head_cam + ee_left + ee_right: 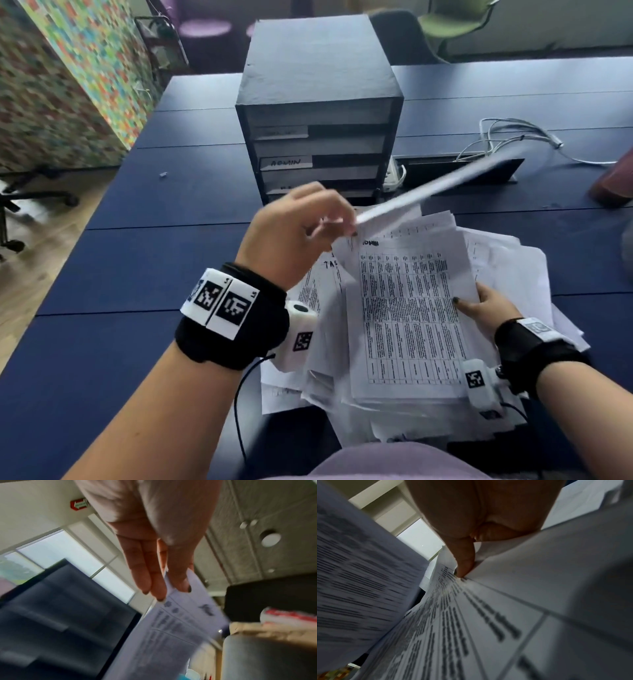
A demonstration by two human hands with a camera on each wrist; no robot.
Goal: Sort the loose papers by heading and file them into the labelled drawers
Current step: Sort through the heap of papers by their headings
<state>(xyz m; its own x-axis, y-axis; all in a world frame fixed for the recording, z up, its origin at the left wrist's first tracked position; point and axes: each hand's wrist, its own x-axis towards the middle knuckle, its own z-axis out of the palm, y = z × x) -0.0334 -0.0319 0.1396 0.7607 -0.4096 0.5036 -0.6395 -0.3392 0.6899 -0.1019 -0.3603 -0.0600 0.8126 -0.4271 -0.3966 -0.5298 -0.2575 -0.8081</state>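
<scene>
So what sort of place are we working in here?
Most likely an office or shared workspace. A long dark blue table carries a desktop drawer unit with handwritten labels and a heap of printed papers, and office chairs stand behind it.

Left hand [154, 534] fingers [157, 586] pinching printed sheet [171, 635], blurred
</scene>
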